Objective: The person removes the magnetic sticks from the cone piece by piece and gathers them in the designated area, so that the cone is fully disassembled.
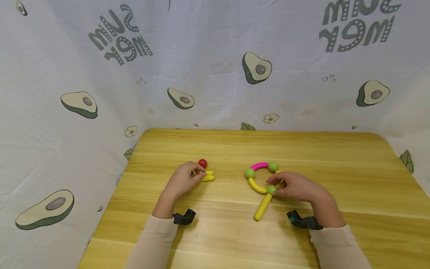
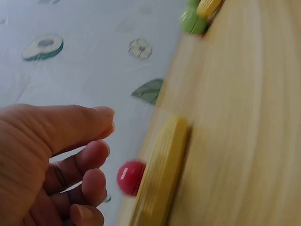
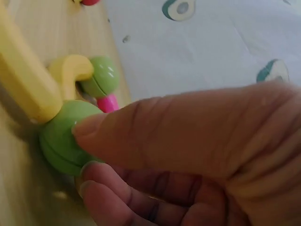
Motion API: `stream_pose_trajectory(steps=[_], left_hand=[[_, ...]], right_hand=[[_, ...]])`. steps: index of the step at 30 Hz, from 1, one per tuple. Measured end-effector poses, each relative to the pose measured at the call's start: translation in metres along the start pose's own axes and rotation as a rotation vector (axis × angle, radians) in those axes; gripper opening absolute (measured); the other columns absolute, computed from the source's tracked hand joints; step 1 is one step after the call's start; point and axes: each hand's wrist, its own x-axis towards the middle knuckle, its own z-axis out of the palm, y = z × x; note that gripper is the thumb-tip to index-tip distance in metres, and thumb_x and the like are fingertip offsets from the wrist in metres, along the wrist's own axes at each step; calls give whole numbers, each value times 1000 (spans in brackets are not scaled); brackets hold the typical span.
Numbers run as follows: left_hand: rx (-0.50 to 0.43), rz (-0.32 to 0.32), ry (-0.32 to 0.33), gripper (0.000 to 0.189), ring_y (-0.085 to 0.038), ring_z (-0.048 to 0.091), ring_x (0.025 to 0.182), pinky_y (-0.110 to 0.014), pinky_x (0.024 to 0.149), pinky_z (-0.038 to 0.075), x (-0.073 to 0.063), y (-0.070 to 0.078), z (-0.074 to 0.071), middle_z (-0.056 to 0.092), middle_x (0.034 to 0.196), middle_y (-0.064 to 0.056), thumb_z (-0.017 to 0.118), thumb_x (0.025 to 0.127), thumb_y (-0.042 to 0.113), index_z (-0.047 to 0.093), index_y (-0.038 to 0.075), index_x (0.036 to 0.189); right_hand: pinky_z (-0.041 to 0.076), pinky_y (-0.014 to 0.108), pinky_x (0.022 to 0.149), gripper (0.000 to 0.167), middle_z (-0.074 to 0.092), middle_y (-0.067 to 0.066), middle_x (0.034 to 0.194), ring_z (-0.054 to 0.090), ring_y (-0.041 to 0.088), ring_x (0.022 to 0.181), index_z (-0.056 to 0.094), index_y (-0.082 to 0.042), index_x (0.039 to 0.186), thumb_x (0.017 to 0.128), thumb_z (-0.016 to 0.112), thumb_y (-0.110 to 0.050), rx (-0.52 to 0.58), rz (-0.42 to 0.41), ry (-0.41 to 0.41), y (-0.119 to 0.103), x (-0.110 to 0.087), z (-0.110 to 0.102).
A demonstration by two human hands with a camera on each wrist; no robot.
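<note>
At the table's middle lies a ring of toy rods and balls: a pink curved rod [image 1: 259, 166], a yellow curved rod [image 1: 256, 186], green balls [image 1: 250, 173] and another yellow rod partly behind the right hand. From the ring's near green ball [image 1: 271, 190] a straight yellow rod [image 1: 263, 207] points toward me. My right hand [image 1: 299, 187] pinches that ball, its thumb on the surface in the right wrist view. My left hand [image 1: 182, 179], fingers loosely bent and holding nothing, hovers beside two straight yellow rods [image 1: 208, 178]. Just beyond them sits a red ball [image 1: 202, 163].
The wooden table [image 1: 228, 239] ends at a pale curtain [image 1: 215, 101] printed with avocados, which hangs behind it and along the left side. Each wrist wears a black strap mount, the left mount [image 1: 184, 217] and the right mount [image 1: 304, 221].
</note>
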Motion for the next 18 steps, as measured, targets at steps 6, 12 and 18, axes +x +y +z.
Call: stream_pose_trajectory(steps=[6, 12, 18], left_hand=[[-15, 124, -117, 10, -7, 56, 76, -23, 71, 49, 0, 20, 26, 67, 87, 5, 72, 96, 25, 75, 15, 99], [46, 149, -253, 23, -8, 60, 90, -24, 84, 52, -2, 32, 51, 68, 103, 3, 76, 93, 32, 75, 16, 109], [73, 113, -193, 33, -11, 58, 92, -27, 86, 52, -3, 33, 63, 60, 106, 2, 80, 90, 31, 69, 16, 117]], right_hand=[[53, 37, 82, 29, 71, -1, 100, 62, 16, 92, 72, -13, 107, 86, 82, -31, -104, -19, 66, -14, 10, 17], [47, 30, 68, 30, 65, -3, 84, 55, 13, 74, 66, -13, 100, 88, 80, -37, -98, -28, 95, -28, 23, 37], [44, 26, 64, 27, 58, -4, 77, 51, 11, 69, 65, -13, 96, 87, 82, -33, -95, -81, 110, -31, 25, 41]])
